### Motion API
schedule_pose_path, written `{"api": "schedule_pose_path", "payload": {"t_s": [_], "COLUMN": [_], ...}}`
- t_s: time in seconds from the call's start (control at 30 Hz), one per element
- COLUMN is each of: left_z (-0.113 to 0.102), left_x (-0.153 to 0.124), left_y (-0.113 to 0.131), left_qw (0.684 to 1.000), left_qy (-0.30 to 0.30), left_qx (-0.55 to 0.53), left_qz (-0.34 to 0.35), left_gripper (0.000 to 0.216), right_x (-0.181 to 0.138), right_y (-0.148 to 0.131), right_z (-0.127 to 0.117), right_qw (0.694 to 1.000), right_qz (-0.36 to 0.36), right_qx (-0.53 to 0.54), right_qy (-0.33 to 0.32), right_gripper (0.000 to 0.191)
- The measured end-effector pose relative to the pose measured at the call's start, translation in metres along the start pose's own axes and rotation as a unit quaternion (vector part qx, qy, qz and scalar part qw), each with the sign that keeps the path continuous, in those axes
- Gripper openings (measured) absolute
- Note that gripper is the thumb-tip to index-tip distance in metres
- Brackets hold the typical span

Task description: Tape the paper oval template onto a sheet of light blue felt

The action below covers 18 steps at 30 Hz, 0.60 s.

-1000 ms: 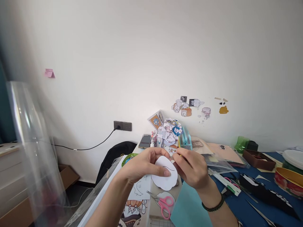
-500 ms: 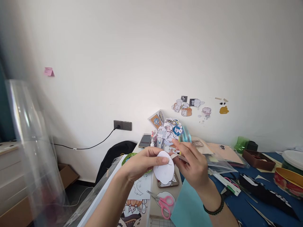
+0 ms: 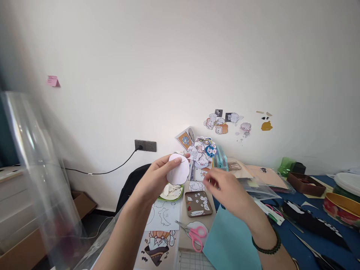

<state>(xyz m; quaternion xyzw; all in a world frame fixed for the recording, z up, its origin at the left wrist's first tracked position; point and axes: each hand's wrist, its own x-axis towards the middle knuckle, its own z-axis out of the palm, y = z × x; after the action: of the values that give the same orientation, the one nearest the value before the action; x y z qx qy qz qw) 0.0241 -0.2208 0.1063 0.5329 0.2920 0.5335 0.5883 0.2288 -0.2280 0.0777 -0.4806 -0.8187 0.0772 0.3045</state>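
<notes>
1. Centrally in the head view, one white paper cutout [image 3: 180, 175], rounded, bore a thin dark curved line near its upper edge. It was held up in the air, just above a green dish [image 3: 168, 200] as seen.
2. Left hand [image 3: 158, 174]: clamped on the cutout, thumb laid across the face, other fingers behind.
3. Right hand [image 3: 229, 190]: apart from the left hand and the cutout, fingers curled in toward the thumb; whether they pinched anything could not be told. Dark beaded bracelet [image 3: 267, 250] at the wrist.
4. Green dish: contained white scraps [image 3: 171, 191].
5. Brown tray [image 3: 194, 215]: lay beside the dish, small cut pieces spread inside, mostly white, one red.
6. Pink-handled scissors [image 3: 194, 237]: lay on the near side of the tray, partly over a white cut piece [image 3: 203, 225].
7. Sheets: line drawings [image 3: 163, 215] nearer than the dish, a coloured picture [image 3: 157, 247] nearer still, a teal sheet [image 3: 232, 240] beside the scissors.
8. Wall: black socket strip [image 3: 145, 145], plug inserted; small paper figures [image 3: 221, 129] fixed farther right.
</notes>
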Motion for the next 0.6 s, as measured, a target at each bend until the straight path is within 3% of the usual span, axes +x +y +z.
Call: {"api": "schedule_pose_path", "payload": {"t_s": [0.07, 0.13, 0.27, 0.47, 0.6], "left_z": [-0.006, -0.010, -0.012, -0.011, -0.013], "left_x": [-0.003, -0.007, -0.011, -0.014, -0.015], "left_y": [0.004, 0.006, 0.008, 0.012, 0.011], "left_qw": [0.999, 0.995, 0.991, 0.989, 0.989], "left_qy": [0.026, 0.053, 0.077, 0.082, 0.073], "left_qx": [0.043, 0.074, 0.094, 0.109, 0.114], "left_qz": [0.021, 0.039, 0.052, 0.052, 0.057], "left_gripper": [0.026, 0.025, 0.025, 0.027, 0.025], "right_x": [0.002, 0.003, 0.004, 0.007, 0.008], "right_y": [-0.002, -0.009, -0.030, -0.037, -0.032], "right_z": [0.013, 0.032, 0.065, 0.085, 0.096], "right_qw": [0.979, 0.937, 0.906, 0.855, 0.854], "right_qz": [0.008, 0.008, 0.020, 0.035, 0.044], "right_qx": [-0.102, -0.178, -0.223, -0.277, -0.287], "right_qy": [-0.179, -0.299, -0.360, -0.438, -0.432], "right_gripper": [0.019, 0.015, 0.017, 0.029, 0.031]}}
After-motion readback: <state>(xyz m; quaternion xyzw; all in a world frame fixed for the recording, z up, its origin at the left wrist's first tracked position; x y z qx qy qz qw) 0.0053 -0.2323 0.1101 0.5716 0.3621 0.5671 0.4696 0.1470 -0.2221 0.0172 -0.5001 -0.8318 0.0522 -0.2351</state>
